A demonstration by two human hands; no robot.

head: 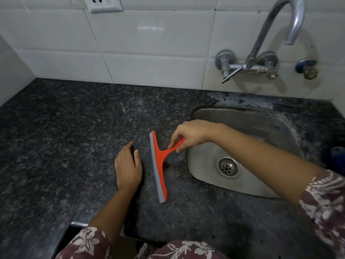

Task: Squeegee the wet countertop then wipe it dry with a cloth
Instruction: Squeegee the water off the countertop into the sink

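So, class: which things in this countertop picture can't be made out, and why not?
- Cloth: none in the head view.
- Dark blue object: cut off by the right edge, unidentifiable.
- Squeegee handle end: covered by the right hand.
- Countertop wetness: speckled stone and dim light hide it.
- Tap top: cut off above.

The squeegee (158, 165) lies on the surface (65, 137) between the 2 hands: left fingers (130, 148) just left of its blade, right fingers (174, 142) on its handle. The sink (261, 128) sits right of both, the tap (270, 34) behind.
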